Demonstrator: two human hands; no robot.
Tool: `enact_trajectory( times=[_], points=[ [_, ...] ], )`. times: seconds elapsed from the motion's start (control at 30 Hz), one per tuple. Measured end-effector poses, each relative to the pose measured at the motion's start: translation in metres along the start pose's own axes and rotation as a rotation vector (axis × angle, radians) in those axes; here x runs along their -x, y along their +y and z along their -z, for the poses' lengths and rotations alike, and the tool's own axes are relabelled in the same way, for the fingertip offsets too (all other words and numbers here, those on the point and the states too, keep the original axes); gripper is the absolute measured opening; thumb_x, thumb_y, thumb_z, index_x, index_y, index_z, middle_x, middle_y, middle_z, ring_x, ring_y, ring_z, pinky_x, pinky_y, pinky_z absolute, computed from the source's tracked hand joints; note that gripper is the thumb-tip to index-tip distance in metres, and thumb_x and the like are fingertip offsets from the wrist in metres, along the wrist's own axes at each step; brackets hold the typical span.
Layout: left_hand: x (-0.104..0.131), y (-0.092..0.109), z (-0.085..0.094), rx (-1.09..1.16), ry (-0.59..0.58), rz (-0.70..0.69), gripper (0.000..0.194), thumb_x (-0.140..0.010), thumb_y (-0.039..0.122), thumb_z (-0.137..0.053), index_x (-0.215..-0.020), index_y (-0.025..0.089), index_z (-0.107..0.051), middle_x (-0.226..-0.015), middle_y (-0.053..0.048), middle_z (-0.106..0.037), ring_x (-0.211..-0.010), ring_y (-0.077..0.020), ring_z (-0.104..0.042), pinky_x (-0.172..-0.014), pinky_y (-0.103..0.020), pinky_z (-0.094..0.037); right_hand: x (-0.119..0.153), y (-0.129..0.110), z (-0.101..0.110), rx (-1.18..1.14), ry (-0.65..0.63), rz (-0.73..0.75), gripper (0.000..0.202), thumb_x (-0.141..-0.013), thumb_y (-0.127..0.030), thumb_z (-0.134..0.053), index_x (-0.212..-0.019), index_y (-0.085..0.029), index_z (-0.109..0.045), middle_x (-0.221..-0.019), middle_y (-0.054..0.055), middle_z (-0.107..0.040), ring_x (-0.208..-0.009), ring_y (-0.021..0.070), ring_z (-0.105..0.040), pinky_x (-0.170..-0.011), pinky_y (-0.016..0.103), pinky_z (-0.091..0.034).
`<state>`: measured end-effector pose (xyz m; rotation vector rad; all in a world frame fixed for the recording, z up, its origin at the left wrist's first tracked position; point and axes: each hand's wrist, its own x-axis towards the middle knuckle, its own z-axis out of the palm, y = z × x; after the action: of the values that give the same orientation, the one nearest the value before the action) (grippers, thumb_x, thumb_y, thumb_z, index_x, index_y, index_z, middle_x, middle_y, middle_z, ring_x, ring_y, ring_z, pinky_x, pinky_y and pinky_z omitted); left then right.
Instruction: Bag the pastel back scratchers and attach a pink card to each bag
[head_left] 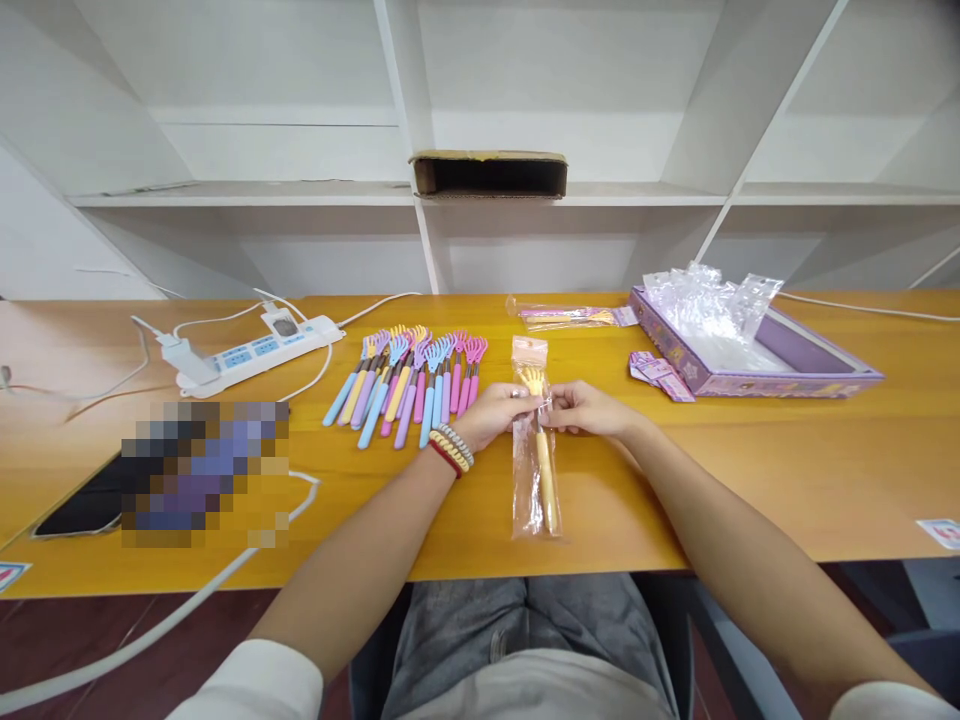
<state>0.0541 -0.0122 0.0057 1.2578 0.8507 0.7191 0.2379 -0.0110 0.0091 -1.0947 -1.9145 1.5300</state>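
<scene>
A clear plastic bag [527, 490] with a yellow claw-headed stick [546, 470] inside lies upright before me on the table. My left hand [495, 412] pinches the bag's left side near the claw head. From the right, my right hand [577, 408] pinches the bag's other edge at about the same height. Left of my hands lies a pile of claw-headed sticks [405, 385] in blue, purple, pink and yellow. Beyond the hands rests a bagged stick [566, 317], lying sideways.
A purple box [795, 383] holding clear bags [712, 310] stands at the right, with purple cards [660, 374] beside it. At the left are a white power strip [262, 352], cables and a dark phone [82, 500]. White shelves with a cardboard box [491, 175] rise behind.
</scene>
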Motion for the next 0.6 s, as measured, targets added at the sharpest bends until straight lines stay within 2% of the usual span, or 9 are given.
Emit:
enact_trajectory(
  times=[0.1, 0.2, 0.27, 0.3, 0.37, 0.43, 0.5, 0.6],
  points=[
    [0.002, 0.000, -0.001, -0.054, -0.051, -0.010, 0.031, -0.071, 0.038, -0.067, -0.064, 0.012, -0.053, -0.055, 0.001, -0.052, -0.046, -0.0073, -0.048, -0.046, -0.022, -0.038, -0.004, 0.004, 0.002, -0.143, 0.154, -0.029, 0.033, -0.068, -0.042, -0.067, -0.084, -0.016, -0.055, -0.053, -0.004, -0.054, -0.039, 0.0052, -0.040, -0.037, 0.019, -0.022],
    [0.003, 0.000, -0.002, -0.183, -0.086, -0.004, 0.035, -0.072, 0.045, -0.063, -0.063, 0.013, -0.052, -0.054, 0.001, -0.051, -0.046, -0.0082, -0.048, -0.046, -0.023, -0.038, -0.008, 0.008, 0.002, -0.237, 0.248, -0.029, 0.028, -0.068, -0.040, -0.065, -0.074, -0.016, -0.054, -0.049, -0.004, -0.051, -0.035, 0.0043, -0.036, -0.036, 0.020, -0.018],
    [0.004, 0.001, -0.002, -0.357, -0.038, 0.017, 0.037, -0.072, 0.050, -0.061, -0.067, 0.014, -0.053, -0.055, 0.001, -0.052, -0.044, -0.0088, -0.048, -0.044, -0.023, -0.036, -0.010, 0.010, 0.001, -0.249, 0.264, -0.051, 0.027, -0.068, -0.040, -0.064, -0.068, -0.016, -0.052, -0.047, -0.005, -0.049, -0.033, 0.0035, -0.031, -0.035, 0.020, -0.015],
    [0.004, 0.001, -0.002, -0.462, 0.027, 0.015, 0.038, -0.071, 0.052, -0.061, -0.074, 0.014, -0.055, -0.058, 0.001, -0.054, -0.046, -0.0095, -0.049, -0.045, -0.023, -0.036, -0.010, 0.011, 0.001, -0.240, 0.267, -0.076, 0.027, -0.068, -0.040, -0.064, -0.066, -0.016, -0.051, -0.046, -0.005, -0.049, -0.033, 0.0033, -0.029, -0.034, 0.021, -0.014],
    [0.005, 0.002, -0.002, -0.672, 0.198, -0.027, 0.049, -0.065, 0.054, -0.065, -0.094, 0.014, -0.057, -0.067, -0.001, -0.059, -0.055, -0.0125, -0.054, -0.049, -0.024, -0.038, -0.011, 0.012, 0.001, -0.189, 0.289, -0.132, 0.026, -0.067, -0.039, -0.064, -0.064, -0.016, -0.051, -0.046, -0.005, -0.049, -0.032, 0.0032, -0.027, -0.034, 0.021, -0.013],
    [0.007, 0.002, -0.003, -0.839, 0.322, -0.084, 0.066, -0.061, 0.054, -0.068, -0.112, 0.015, -0.051, -0.078, -0.002, -0.062, -0.069, -0.0162, -0.058, -0.055, -0.025, -0.040, -0.012, 0.014, 0.002, -0.084, 0.318, -0.173, 0.026, -0.066, -0.039, -0.064, -0.063, -0.016, -0.052, -0.046, -0.004, -0.049, -0.033, 0.0034, -0.027, -0.035, 0.022, -0.016],
    [0.008, 0.001, -0.004, -0.947, 0.336, -0.110, 0.072, -0.062, 0.055, -0.066, -0.119, 0.016, -0.047, -0.083, -0.003, -0.063, -0.076, -0.0186, -0.059, -0.059, -0.026, -0.040, -0.013, 0.014, 0.002, 0.064, 0.328, -0.194, 0.027, -0.066, -0.040, -0.063, -0.061, -0.015, -0.054, -0.046, -0.004, -0.050, -0.035, 0.0041, -0.031, -0.037, 0.022, -0.021],
    [0.010, 0.000, -0.007, -1.040, 0.283, -0.116, 0.061, -0.067, 0.055, -0.061, -0.115, 0.019, -0.050, -0.085, -0.002, -0.063, -0.078, -0.0197, -0.059, -0.060, -0.027, -0.040, -0.013, 0.013, 0.002, 0.290, 0.327, -0.218, 0.029, -0.068, -0.043, -0.060, -0.059, -0.015, -0.056, -0.049, -0.001, -0.054, -0.041, 0.0064, -0.040, -0.042, 0.022, -0.028]
  ],
)
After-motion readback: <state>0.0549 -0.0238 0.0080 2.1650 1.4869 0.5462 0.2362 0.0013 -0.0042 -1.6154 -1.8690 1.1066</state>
